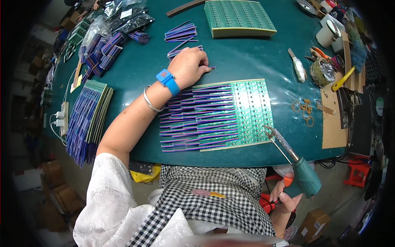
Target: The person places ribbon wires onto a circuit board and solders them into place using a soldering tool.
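left hand (188, 66): curled, fingertips on ribbon-wire pieces (181, 51) on green desk (247, 61) | right hand (286, 199): closed around soldering iron (294, 158) beside wired circuit panel (218, 115)

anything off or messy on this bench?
Nothing looks damaged or spilled. Two oddities: the soldering iron rests unheld with its tip on the green circuit panel and its teal handle hanging past the table edge; loose rubber bands lie scattered right of the panel. The left hand is on small wire bundles.

Two circuit-board panels (240, 17) (251, 107), one soldering iron (294, 158), two white mugs (327, 33).
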`<state>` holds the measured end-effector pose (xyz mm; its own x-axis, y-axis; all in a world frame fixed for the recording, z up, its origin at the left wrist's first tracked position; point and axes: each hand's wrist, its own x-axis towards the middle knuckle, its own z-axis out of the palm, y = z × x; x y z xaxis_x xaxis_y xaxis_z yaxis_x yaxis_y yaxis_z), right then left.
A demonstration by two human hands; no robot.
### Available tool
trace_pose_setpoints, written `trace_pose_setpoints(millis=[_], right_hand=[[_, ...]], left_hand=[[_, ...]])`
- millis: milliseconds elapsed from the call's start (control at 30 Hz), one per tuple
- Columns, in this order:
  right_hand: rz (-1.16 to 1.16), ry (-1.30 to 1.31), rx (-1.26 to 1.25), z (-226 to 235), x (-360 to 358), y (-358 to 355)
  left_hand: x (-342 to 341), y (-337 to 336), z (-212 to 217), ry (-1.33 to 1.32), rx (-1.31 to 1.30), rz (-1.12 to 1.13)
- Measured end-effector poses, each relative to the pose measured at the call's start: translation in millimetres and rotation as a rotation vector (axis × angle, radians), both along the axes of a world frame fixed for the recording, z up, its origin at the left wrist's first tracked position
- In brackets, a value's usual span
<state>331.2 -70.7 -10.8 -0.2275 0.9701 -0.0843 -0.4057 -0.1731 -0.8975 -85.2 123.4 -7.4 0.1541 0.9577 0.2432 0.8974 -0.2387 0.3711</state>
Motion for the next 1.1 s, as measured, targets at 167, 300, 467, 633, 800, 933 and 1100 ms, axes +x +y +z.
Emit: trace_pose_setpoints(millis=[167,300,467,633,800,933,1100], right_hand=[[0.024,0.022,0.038,-2,-2,2],[0.029,0.025,0.032,-2,2,3],[-0.033,-0.01,-0.022,3,6,-8],[0.019,-0.122,-0.062,8,12,-22],[0.072,-0.097,-0.146,12,18,-33],[0.065,-0.113,-0.224,9,16,-39],[0.076,-0.171,-0.199,2,12,-41]], left_hand=[[1,3,1,-0.043,-0.007,-0.031],[12,-6,12,-0.067,0.189,-0.002],[49,-46,32,-0.06,0.235,-0.206],[80,-111,43,-0.195,0.039,-0.507],[90,-131,20,-0.286,-0.01,-0.534],[94,-137,4,-0.268,0.019,-0.491],[96,-143,1,-0.209,-0.042,-0.461]])
